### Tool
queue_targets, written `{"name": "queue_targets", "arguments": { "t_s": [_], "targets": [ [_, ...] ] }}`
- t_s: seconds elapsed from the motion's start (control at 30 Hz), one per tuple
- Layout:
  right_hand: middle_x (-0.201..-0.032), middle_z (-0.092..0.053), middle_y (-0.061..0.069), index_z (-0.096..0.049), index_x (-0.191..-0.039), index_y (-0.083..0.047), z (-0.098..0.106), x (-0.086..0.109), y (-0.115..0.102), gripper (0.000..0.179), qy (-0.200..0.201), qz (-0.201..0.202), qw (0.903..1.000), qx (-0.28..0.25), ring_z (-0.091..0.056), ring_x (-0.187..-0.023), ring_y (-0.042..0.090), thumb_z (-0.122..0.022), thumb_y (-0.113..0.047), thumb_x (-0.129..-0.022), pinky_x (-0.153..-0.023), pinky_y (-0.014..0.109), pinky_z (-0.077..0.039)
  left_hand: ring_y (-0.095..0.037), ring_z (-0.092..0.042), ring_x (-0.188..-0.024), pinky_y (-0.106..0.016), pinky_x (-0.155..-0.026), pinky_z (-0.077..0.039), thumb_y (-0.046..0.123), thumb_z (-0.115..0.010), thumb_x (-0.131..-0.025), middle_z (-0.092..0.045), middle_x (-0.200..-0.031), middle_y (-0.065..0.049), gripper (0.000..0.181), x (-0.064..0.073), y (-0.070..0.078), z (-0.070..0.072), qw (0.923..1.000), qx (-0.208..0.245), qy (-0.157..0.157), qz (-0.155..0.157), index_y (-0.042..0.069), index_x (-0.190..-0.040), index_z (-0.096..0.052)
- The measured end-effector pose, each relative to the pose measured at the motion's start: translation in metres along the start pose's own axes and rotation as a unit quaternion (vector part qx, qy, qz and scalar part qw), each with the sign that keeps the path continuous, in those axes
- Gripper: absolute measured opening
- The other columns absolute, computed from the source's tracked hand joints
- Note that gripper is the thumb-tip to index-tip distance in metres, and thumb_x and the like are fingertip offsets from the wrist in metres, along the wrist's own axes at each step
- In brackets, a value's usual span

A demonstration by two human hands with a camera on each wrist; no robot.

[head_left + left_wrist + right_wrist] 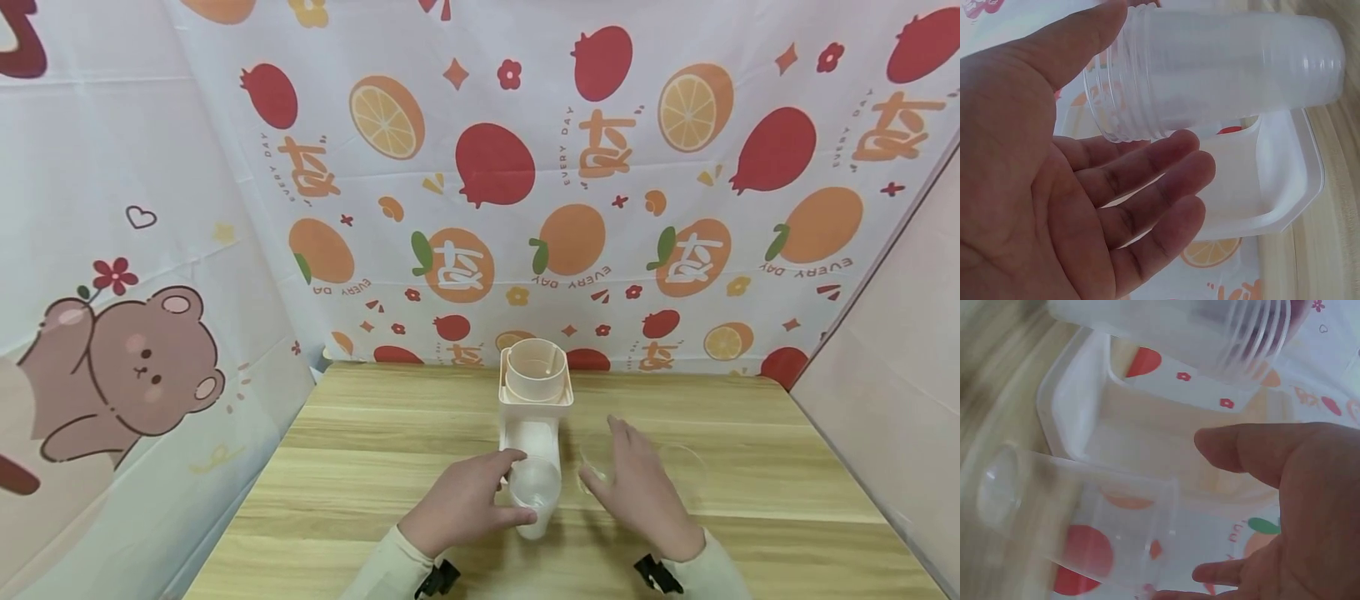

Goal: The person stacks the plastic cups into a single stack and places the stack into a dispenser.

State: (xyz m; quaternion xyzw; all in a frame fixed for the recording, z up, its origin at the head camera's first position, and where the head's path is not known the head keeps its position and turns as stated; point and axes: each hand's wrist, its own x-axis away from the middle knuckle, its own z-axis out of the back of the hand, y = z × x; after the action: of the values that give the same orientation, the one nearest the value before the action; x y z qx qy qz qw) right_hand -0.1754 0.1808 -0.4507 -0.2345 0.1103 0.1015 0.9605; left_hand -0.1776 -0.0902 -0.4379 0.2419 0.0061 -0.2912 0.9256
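Note:
A stack of clear plastic cups [536,487] stands upright in front of the cream plastic holder. My left hand [467,502] holds it near the rims, thumb on one side and fingers round the other; several nested rims show in the left wrist view. On the right, a single clear plastic cup [1104,519] stands on the table. My right hand [643,493] is beside it, thumb and fingers spread apart, the fingertips close to the cup's rim. The cup is faint and partly behind the hand in the head view.
The cream plastic holder [536,410], with a square top and a round collar, stands at the table's back middle, behind the stack. The wooden table [360,450] ends at a fruit-printed cloth [420,200]. A bear-printed cloth [150,367] hangs on the left.

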Motion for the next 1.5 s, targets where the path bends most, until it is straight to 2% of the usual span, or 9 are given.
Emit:
{"name": "queue_targets", "arguments": {
  "t_s": [0.17, 0.3, 0.53, 0.7, 0.83, 1.07, 1.3, 1.5],
  "targets": [
    [-0.158, -0.036, 0.033, -0.035, -0.155, 0.007, -0.007, -0.002, 0.007, 0.086, -0.047, -0.024, 0.9984, -0.02, -0.036, -0.145, 0.051, -0.07, -0.044, -0.095, -0.11, 0.067, -0.037, -0.007, -0.067, -0.089, -0.031, -0.076, -0.054, 0.06, -0.08, -0.082, -0.072, -0.101, 0.009, 0.082, 0.001, 0.0, 0.001, 1.0, -0.001, -0.001, 0.007, 0.012, -0.143, -0.055],
    [-0.157, -0.038, 0.031, -0.036, -0.155, 0.006, -0.009, -0.003, 0.009, 0.084, -0.054, -0.03, 0.998, -0.016, -0.038, -0.144, 0.049, -0.07, -0.044, -0.096, -0.107, 0.066, -0.04, -0.008, -0.067, -0.086, -0.032, -0.075, -0.054, 0.061, -0.08, -0.081, -0.072, -0.101, 0.007, 0.091, 0.001, 0.001, 0.001, 0.9999, -0.002, -0.001, 0.012, 0.009, -0.149, -0.049],
    [-0.15, -0.047, 0.026, -0.044, -0.15, 0.005, -0.004, -0.003, 0.006, 0.069, -0.056, -0.027, 0.9979, -0.021, -0.048, -0.137, 0.044, -0.069, -0.033, -0.098, -0.106, 0.061, -0.044, -0.011, -0.068, -0.096, -0.035, -0.08, -0.056, 0.065, -0.08, -0.079, -0.072, -0.11, 0.003, 0.097, 0.0, 0.001, 0.0, 0.9996, 0.017, -0.008, 0.022, 0.008, -0.151, -0.047],
    [-0.146, -0.05, 0.026, -0.048, -0.147, 0.005, -0.002, -0.002, 0.005, 0.07, -0.063, -0.028, 0.9973, -0.025, -0.054, -0.131, 0.042, -0.074, -0.033, -0.094, -0.103, 0.059, -0.048, -0.013, -0.068, -0.103, -0.037, -0.084, -0.056, 0.069, -0.076, -0.081, -0.072, -0.117, 0.001, 0.094, 0.0, 0.002, -0.002, 0.9997, 0.009, -0.002, 0.022, 0.009, -0.149, -0.05],
    [-0.138, -0.055, 0.022, -0.054, -0.143, 0.004, -0.001, -0.002, 0.004, 0.074, -0.072, -0.037, 0.9963, -0.028, -0.06, -0.121, 0.037, -0.079, -0.04, -0.089, -0.098, 0.056, -0.051, -0.009, -0.066, -0.097, -0.034, -0.08, -0.055, 0.069, -0.074, -0.083, -0.072, -0.11, 0.005, 0.083, 0.0, 0.002, -0.003, 0.9999, -0.009, 0.005, 0.013, 0.013, -0.142, -0.057],
    [-0.12, -0.062, 0.01, -0.064, -0.133, -0.004, 0.003, -0.002, 0.002, 0.07, -0.097, -0.049, 0.9932, -0.043, -0.064, -0.097, 0.022, -0.085, -0.047, -0.082, -0.077, 0.041, -0.055, -0.005, -0.064, -0.088, -0.031, -0.074, -0.053, 0.067, -0.075, -0.083, -0.07, -0.101, 0.009, 0.076, 0.0, 0.001, -0.004, 0.9998, -0.012, 0.007, 0.012, 0.015, -0.136, -0.061],
    [-0.118, -0.062, 0.01, -0.064, -0.132, -0.004, 0.007, -0.001, 0.0, 0.074, -0.114, -0.039, 0.9918, -0.045, -0.066, -0.101, 0.025, -0.088, -0.048, -0.079, -0.076, 0.042, -0.056, -0.008, -0.066, -0.091, -0.032, -0.076, -0.054, 0.063, -0.079, -0.081, -0.071, -0.103, 0.009, 0.074, 0.0, 0.002, -0.002, 0.9997, -0.007, 0.0, 0.024, 0.016, -0.136, -0.061],
    [-0.117, -0.062, 0.008, -0.065, -0.132, -0.004, 0.007, 0.0, 0.0, 0.074, -0.112, -0.036, 0.9922, -0.041, -0.066, -0.101, 0.024, -0.089, -0.048, -0.078, -0.078, 0.042, -0.056, -0.007, -0.066, -0.088, -0.031, -0.075, -0.054, 0.064, -0.08, -0.08, -0.071, -0.1, 0.009, 0.075, 0.0, 0.003, 0.0, 0.9996, -0.001, -0.007, 0.027, 0.016, -0.134, -0.062]
  ]
}}
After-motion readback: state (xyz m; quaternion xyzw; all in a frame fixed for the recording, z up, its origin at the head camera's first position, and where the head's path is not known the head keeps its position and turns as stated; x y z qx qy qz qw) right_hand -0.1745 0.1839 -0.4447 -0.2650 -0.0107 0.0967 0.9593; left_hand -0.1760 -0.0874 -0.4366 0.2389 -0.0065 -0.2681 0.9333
